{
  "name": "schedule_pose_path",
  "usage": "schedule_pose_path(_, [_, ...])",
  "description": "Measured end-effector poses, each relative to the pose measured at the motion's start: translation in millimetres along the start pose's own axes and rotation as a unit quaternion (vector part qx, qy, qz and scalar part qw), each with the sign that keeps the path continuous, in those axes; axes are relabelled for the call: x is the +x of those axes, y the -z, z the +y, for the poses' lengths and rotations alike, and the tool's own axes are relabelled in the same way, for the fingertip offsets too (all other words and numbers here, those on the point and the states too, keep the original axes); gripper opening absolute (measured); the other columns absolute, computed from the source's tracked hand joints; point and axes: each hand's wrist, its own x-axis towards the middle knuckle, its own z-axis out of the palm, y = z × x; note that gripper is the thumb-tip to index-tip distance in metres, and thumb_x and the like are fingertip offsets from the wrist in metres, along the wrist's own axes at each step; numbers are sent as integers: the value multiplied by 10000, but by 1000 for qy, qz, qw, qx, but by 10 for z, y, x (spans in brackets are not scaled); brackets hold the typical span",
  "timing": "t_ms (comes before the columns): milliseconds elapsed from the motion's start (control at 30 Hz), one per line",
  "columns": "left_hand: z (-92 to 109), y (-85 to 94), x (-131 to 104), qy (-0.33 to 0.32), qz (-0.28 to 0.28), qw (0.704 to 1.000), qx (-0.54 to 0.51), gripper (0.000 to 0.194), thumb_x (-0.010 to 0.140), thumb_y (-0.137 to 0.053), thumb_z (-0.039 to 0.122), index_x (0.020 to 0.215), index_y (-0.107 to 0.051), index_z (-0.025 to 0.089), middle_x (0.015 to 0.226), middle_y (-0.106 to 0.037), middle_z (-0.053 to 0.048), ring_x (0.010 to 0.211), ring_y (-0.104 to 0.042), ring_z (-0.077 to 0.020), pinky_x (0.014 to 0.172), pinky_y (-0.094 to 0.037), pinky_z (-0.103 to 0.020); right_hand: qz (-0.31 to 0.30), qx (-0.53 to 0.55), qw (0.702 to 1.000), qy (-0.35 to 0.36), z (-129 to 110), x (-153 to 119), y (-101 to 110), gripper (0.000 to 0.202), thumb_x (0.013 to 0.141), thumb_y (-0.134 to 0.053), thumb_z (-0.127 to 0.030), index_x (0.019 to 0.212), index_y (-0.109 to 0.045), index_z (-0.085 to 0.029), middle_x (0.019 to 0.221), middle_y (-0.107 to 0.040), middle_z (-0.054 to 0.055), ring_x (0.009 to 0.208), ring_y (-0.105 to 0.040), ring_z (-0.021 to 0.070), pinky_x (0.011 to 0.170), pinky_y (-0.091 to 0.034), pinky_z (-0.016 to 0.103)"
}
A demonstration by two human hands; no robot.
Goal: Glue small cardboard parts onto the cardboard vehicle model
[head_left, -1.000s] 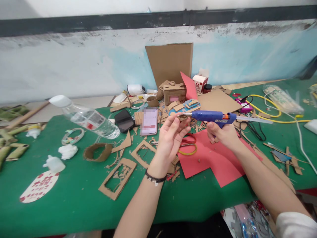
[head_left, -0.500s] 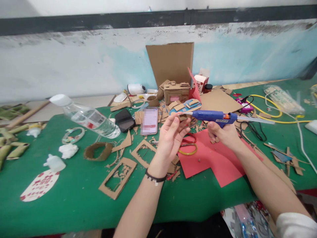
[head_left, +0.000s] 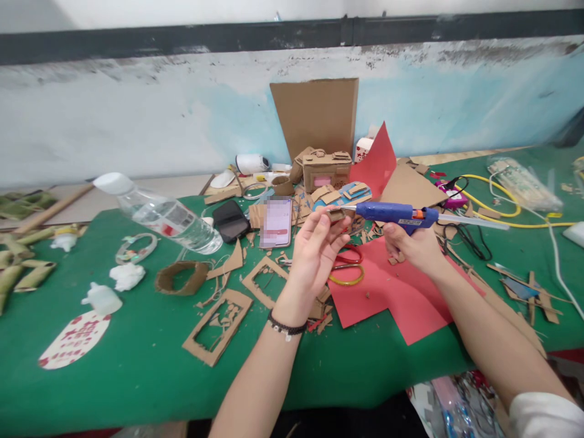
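My right hand (head_left: 413,246) grips a blue hot glue gun (head_left: 385,213) whose clear glue stick (head_left: 474,221) juts out of its back end. The gun's nozzle points left, at a small piece of cardboard (head_left: 336,214). That piece is pinched in the fingers of my left hand (head_left: 318,243), and the nozzle tip looks to be at or touching it. Below the hands lie scissors (head_left: 347,275) with red and yellow handles, partly over red paper (head_left: 371,298). Cut cardboard frames (head_left: 218,328) lie left of my left wrist.
A leaning water bottle (head_left: 157,213), a black phone (head_left: 231,220) and a lit phone (head_left: 276,222) stand or lie to the left. Behind my hands is a cardboard camera-shaped model (head_left: 326,170). A yellow cable (head_left: 506,194) runs along the right of the green table (head_left: 150,377).
A red sheet behind the glue gun has flopped open to the right, now covering part of the white and red box. My hands and the gun have barely moved.
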Motion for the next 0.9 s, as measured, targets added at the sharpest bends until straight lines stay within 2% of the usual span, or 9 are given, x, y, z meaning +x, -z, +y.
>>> schedule_pose_path(267, [4, -5, 2, -3, 1, 1000, -1, 394, 805, -1018, 370, 1070, -760, 234, 1091, -867, -17, 1011, -856, -178, 761, -642, -182, 7, 0, 1000, 10, -16, 5, -12, 676, 849, -792, -845, 602, -560, -259, 398, -501, -34, 324, -452, 123, 347, -412, 305])
schedule_pose_path(600, [1, 27, 11, -11, 1, 1000, 23, 427, 797, -1024, 417, 1108, -782, 253, 1146, -846, -6, 1069, -841, -172, 800, -630, -186, 11, -14, 1000, -3, 10, -4, 15, 693, 863, -782, -839, 582, -544, -251, 406, -503, -34, 327, -460, 119, 364, -449, 300])
schedule_pose_path(800, [-3, 30, 15, -21, 8, 999, 30, 408, 800, -1016, 422, 1089, -779, 259, 1289, -826, -22, 1104, -832, -190, 799, -629, -200, 9, -26, 1000, 15, 30, 3, 24, 658, 899, -771, -804, 606, -547, -260, 410, -509, -32, 340, -471, 128, 375, -438, 300])
schedule_pose_path(900, [-9, 39, 20, -24, 4, 999, 36, 403, 823, -1001, 431, 1115, -777, 267, 1285, -822, -16, 1131, -828, -186, 820, -623, -208, 8, -28, 999, 15, 31, 6, 24, 637, 906, -765, -801, 628, -561, -265, 407, -507, -37, 337, -463, 132, 372, -434, 305])
